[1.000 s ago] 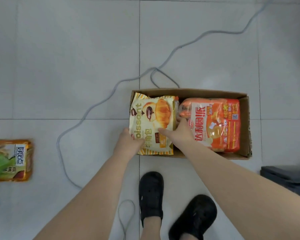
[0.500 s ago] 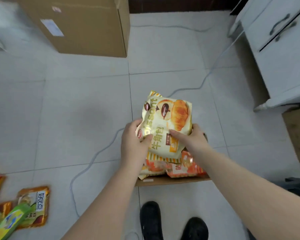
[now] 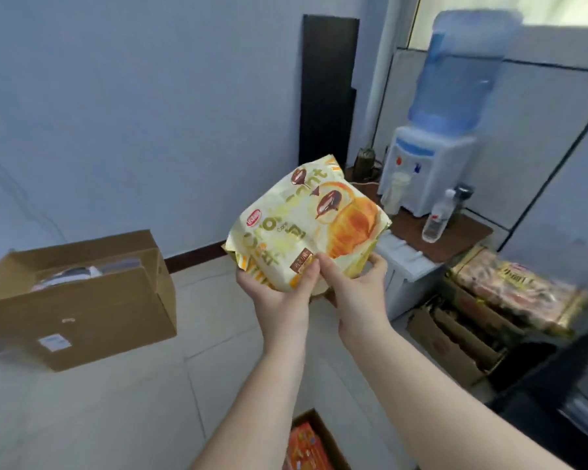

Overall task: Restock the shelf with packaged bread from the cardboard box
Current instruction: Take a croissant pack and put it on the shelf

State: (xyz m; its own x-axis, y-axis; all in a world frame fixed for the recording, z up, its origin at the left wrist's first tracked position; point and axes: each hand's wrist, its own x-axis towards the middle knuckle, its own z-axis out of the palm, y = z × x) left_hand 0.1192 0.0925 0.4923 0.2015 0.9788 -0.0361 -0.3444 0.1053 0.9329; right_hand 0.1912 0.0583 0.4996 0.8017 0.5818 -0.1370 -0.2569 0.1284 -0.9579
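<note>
The soft yellow-and-cream plastic pack of croissant bread (image 3: pixel 306 228) is up in the air in front of the person, tilted so its printed face looks back at them, well above the floor and clear of the box it belongs to. Both hands have it by the near lower edge: the left hand (image 3: pixel 279 293) cups underneath with the thumb pressed on the front, and the right hand (image 3: pixel 357 286) pinches beside it, thumb on the print and fingers curled behind. I would judge two hands are used because the bag is puffy and slack and would sag from one corner.

On the pack I can make out the letters "nt" of a larger word, a small red oval brand badge too blurred to read, pictures of a croissant and chocolate-filled pieces, and a brown label whose characters I cannot read.

At the near bottom edge sits the open brown cardboard box (image 3: pixel 323 432) with an orange pack (image 3: pixel 306 449) left inside. To the right, gold-trimmed packs with red writing (image 3: pixel 520 293) lie on a low rack of cardboard trays (image 3: pixel 455 337), probably the shelf to be filled. Beyond stands a white water dispenser with a blue bottle (image 3: pixel 435 157) on a brown worktop (image 3: pixel 455 232). Far left, a larger brown carton (image 3: pixel 82 310) sits on the floor.
</note>
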